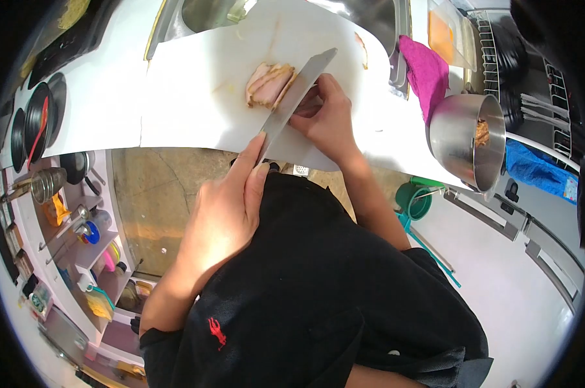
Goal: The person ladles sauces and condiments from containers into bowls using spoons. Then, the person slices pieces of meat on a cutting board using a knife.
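One portion of sliced meat (pixel 266 85) lies on the white board (pixel 208 71), left of one knife (pixel 296 94) slanting over the board. From the board's near edge, the left hand (pixel 224 207) reaches forward, closed around the knife. The right hand (pixel 328 123), fingers curled, pinches a partly hidden piece. One steel pot (pixel 457 136) sits right of the board.

The knife (pixel 297 96), a long, straight metal blade, is gripped in the left hand (pixel 226 205) and slants away from it, its far end beyond the fingers of the right hand (pixel 329 123). Pale sliced meat (pixel 268 85) with browned edges lies in a small clump ahead of the left hand; a reddish piece (pixel 308 105), mostly hidden, sits within the right hand's curled fingers.
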